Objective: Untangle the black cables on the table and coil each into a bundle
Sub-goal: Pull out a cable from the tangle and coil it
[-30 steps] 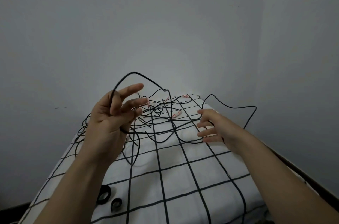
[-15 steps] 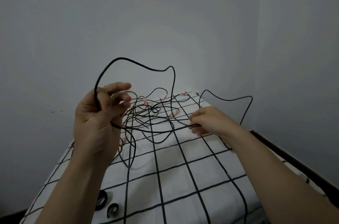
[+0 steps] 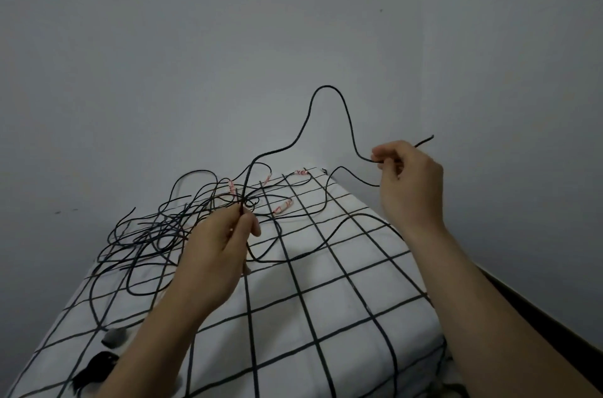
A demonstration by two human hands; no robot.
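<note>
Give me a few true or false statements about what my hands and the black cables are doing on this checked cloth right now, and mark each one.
1. The right hand pinches a black cable near its free end. True.
2. The left hand lies flat and empty on the cloth. False: it pinches the same cable at the edge of the tangle.
3. The cable arches through the air between the two hands. True.
4. Every cable is already coiled into a bundle. False: the tangle lies loose on the cloth.
</note>
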